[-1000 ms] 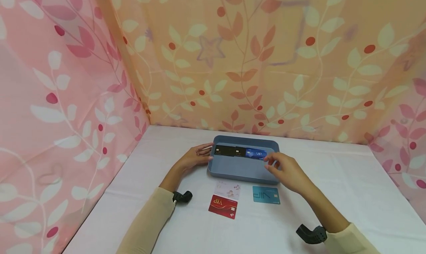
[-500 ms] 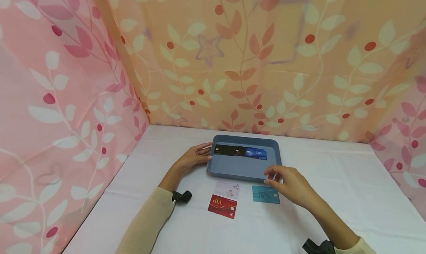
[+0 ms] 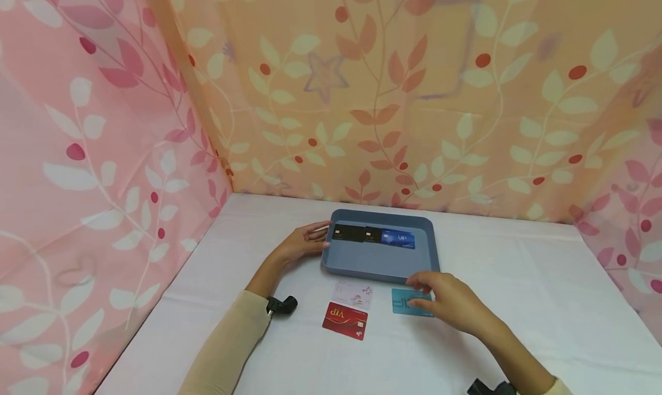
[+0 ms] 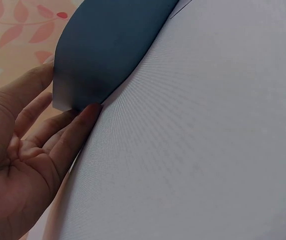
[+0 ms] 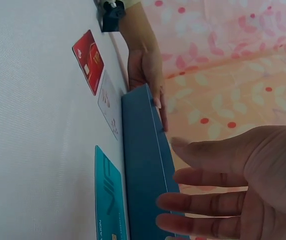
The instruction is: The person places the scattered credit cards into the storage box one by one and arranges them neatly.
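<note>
My left hand (image 3: pixel 299 246) rests its fairly straight fingers against the left end of a blue-grey tray (image 3: pixel 377 264). In the left wrist view its fingertips touch the tray wall (image 4: pixel 105 47). Over a teal VIP card (image 3: pixel 400 303), just in front of the tray, hovers my right hand (image 3: pixel 455 303), thumb and fingers apart. The right wrist view has these fingers spread beside the tray, with the teal card (image 5: pixel 107 195) lying flat on the cloth. Inside the tray, two black cards (image 3: pixel 347 233) and a blue VIP card (image 3: pixel 398 238) lie in a row, their edges overlapping or touching.
A red VIP card (image 3: pixel 345 321) and a pale floral card (image 3: pixel 353 295) lie on the white cloth (image 3: pixel 258 360) left of the teal one. A patterned orange curtain (image 3: pixel 383 96) hangs behind the tray, and a pink one (image 3: pixel 103 153) on the left.
My right hand has come from the blue card in the tray, over the front rim, down to the teal card. The left hand stays at the tray's end.
</note>
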The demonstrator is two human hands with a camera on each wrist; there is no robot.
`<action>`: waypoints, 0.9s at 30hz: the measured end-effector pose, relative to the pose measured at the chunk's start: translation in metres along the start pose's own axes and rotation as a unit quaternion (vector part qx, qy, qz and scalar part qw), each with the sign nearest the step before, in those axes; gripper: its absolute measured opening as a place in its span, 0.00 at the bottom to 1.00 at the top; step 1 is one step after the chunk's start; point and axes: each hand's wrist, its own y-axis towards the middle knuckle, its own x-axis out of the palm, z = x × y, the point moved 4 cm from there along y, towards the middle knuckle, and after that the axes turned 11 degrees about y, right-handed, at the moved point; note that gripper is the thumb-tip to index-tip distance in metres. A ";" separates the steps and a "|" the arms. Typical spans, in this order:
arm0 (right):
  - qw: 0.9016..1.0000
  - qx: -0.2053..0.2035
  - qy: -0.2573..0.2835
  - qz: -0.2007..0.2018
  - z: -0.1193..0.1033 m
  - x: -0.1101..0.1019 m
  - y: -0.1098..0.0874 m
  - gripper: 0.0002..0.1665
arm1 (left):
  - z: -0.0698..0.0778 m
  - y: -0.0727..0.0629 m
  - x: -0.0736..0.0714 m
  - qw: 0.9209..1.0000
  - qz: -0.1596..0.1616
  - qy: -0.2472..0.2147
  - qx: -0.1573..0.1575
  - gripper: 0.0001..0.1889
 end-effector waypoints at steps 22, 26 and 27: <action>0.989 0.079 -0.105 -0.075 0.007 0.020 -0.006 0.37 | 0.000 -0.001 -0.002 1.000 0.002 0.002 -0.006 0.37; 0.985 0.081 -0.134 -0.076 0.009 0.025 -0.005 0.40 | 0.000 -0.001 -0.002 1.000 0.005 0.001 -0.007 0.36; 0.984 0.082 -0.141 -0.074 0.010 0.026 -0.005 0.41 | 0.000 -0.001 -0.002 1.000 0.005 0.001 -0.007 0.36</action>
